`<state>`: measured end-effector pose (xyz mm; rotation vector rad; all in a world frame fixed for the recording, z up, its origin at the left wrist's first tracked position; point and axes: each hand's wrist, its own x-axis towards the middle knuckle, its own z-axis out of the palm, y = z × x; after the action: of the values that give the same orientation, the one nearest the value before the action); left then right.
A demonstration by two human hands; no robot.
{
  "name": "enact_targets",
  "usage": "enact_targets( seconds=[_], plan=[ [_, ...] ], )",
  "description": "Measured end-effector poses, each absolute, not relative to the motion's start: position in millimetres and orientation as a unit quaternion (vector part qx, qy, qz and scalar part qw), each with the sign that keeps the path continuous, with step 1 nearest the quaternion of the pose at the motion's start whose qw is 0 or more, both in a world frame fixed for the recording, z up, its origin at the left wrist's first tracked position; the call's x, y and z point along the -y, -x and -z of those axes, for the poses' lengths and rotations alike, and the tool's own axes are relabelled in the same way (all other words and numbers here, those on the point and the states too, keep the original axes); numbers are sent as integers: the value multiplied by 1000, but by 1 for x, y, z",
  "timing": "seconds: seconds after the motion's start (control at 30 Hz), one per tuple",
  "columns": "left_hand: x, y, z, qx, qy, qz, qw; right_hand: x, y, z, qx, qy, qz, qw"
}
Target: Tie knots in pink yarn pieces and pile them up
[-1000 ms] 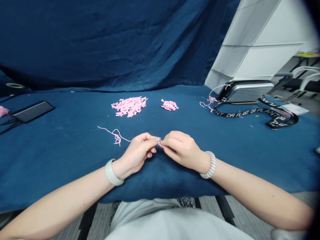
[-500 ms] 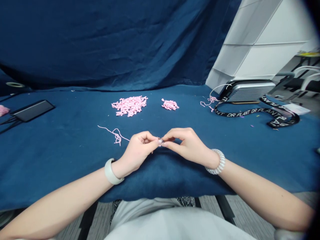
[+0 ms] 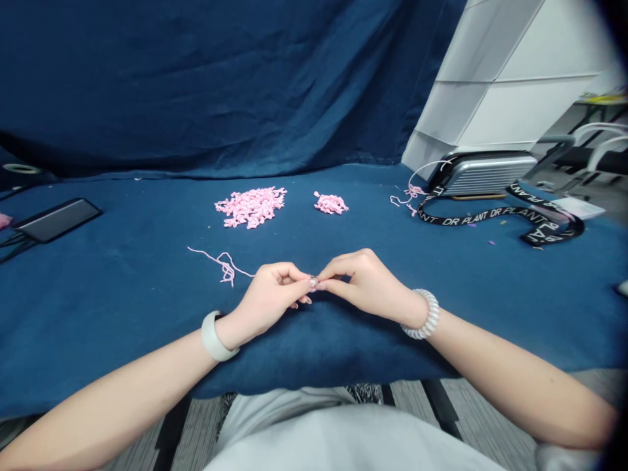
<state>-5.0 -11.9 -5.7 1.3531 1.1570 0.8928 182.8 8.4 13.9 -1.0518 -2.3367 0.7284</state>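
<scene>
My left hand (image 3: 269, 294) and my right hand (image 3: 363, 281) meet at the fingertips above the blue cloth. Both pinch a thin pink cord (image 3: 226, 265), and the pinched bit is too small to make out. The cord's loose length runs left from my left hand and lies tangled and knotted on the cloth. Farther away, a large heap of knotted pink cord pieces (image 3: 251, 207) lies beside a smaller heap (image 3: 331, 204). A pale wrist band (image 3: 212, 337) circles my left wrist, and a white coil bracelet (image 3: 426, 315) circles my right.
A black phone (image 3: 56, 219) lies at the left on the blue cloth (image 3: 147, 307). On the right are a ribbed silver case (image 3: 483, 173), a black "DR PLANT" strap (image 3: 490, 214) and a tangle of pink cord (image 3: 407, 195). A white shelf unit (image 3: 490, 85) stands behind.
My right hand has moved slightly right and away from me since the oldest frame, its fingers spreading a little. The fingertips stay pinched together, and the view has shifted slightly.
</scene>
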Motion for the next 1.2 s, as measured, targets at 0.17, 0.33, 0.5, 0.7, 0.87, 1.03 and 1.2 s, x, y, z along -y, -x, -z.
enact_targets(
  seconds=[0.17, 0.33, 0.5, 0.7, 0.87, 1.03, 1.2],
  plan=[
    [13, 2, 2, -507, -555, -345, 562, -9, -183, -16, 870, 386, -253, 175],
    [10, 0, 4, -532, -528, -309, 585, -7, -180, -9, 887, 394, -199, 133],
    [8, 0, 1, -538, -487, -290, 624, -1, -175, -1, 895, 408, -148, 106],
    [9, -1, -11, -536, -419, -314, 662, 1, -170, 4, 912, 399, -53, 74],
    [10, -2, -15, -536, -427, -315, 656, 0, -166, 3, 926, 373, -41, 46],
    [12, -1, -15, -540, -438, -311, 647, -5, -168, 2, 931, 360, -24, 48],
    [12, 1, -19, -533, -426, -345, 645, -11, -173, 7, 934, 340, 31, 106]
  ],
)
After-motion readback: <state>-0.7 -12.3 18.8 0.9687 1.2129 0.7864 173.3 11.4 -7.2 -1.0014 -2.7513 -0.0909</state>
